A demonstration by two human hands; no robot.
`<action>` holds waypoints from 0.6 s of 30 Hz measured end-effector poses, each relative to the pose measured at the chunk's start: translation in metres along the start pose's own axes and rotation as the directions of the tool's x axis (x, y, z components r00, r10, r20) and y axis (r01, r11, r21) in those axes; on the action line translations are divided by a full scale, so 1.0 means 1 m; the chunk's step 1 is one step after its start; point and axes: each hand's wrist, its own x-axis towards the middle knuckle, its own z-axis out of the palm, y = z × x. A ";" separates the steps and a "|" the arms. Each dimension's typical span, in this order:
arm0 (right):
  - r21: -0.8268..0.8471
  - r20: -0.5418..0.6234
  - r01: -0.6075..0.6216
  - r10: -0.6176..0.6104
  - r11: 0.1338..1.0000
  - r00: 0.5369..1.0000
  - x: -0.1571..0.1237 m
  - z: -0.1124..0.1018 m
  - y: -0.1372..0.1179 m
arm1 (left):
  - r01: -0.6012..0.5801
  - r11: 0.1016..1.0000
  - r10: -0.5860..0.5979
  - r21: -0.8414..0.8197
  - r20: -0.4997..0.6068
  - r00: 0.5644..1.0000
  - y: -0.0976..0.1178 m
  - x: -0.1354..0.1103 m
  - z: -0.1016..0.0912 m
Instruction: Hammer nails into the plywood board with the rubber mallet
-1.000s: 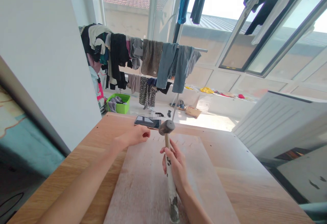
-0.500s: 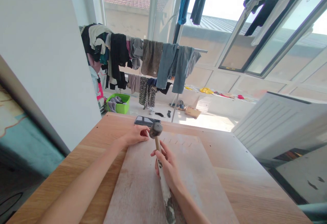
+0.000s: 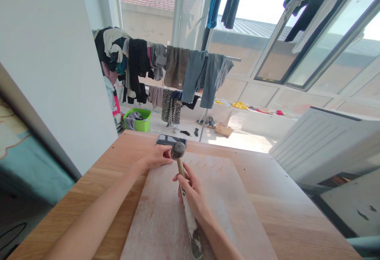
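My right hand (image 3: 192, 190) is wrapped round the worn wooden handle of a hammer (image 3: 190, 228), its dark metal head up near the far end of a flat board (image 3: 166, 208). My left hand (image 3: 158, 156) rests at the board's far left corner, thumb and fingers pinched together. The hammer head partly covers those fingertips, and whatever they hold, if anything, is hidden. Several thin nails (image 3: 205, 164) stand in a row in the board, right of the hammer head.
A phone (image 3: 162, 139) lies at the far edge of the wooden table (image 3: 293, 196), just beyond my left hand. Past the table stand a green basket (image 3: 145, 124) with clothes and a rack hung with laundry (image 3: 177, 68). A white wall panel (image 3: 56, 74) rises on the left.
The hammer and my right hand have shifted slightly left, bringing the head closer over the fingertips of my left hand. My left hand has stayed in place.
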 end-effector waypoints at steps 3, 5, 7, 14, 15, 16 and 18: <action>-0.017 0.002 -0.018 0.018 1.000 1.000 0.001 0.001 0.003 | -0.016 1.000 0.016 -0.011 0.001 1.000 -0.003 0.001 0.001; -0.017 0.004 -0.008 0.008 1.000 1.000 0.001 0.001 0.004 | -0.013 1.000 0.013 -0.008 -0.001 1.000 -0.004 0.001 0.001; -0.019 0.004 -0.003 0.003 1.000 1.000 0.001 0.001 0.004 | -0.014 1.000 0.014 0.002 0.000 1.000 -0.004 0.001 0.001; -0.024 0.024 -0.019 0.020 1.000 1.000 -0.001 0.001 0.001 | -0.062 0.998 0.062 0.011 0.002 0.998 0.000 0.000 0.000; -0.025 0.027 -0.023 0.024 0.999 0.999 -0.001 0.001 0.000 | -0.065 0.998 0.065 0.014 0.005 0.998 0.000 0.001 0.000; -0.025 0.028 -0.028 0.028 0.999 0.999 -0.002 0.001 0.000 | -0.066 0.998 0.066 0.017 0.009 0.998 0.000 0.001 0.000; -0.022 0.028 -0.030 0.031 0.999 0.999 -0.002 0.001 -0.001 | -0.064 0.998 0.064 0.025 0.015 0.998 0.000 0.001 0.000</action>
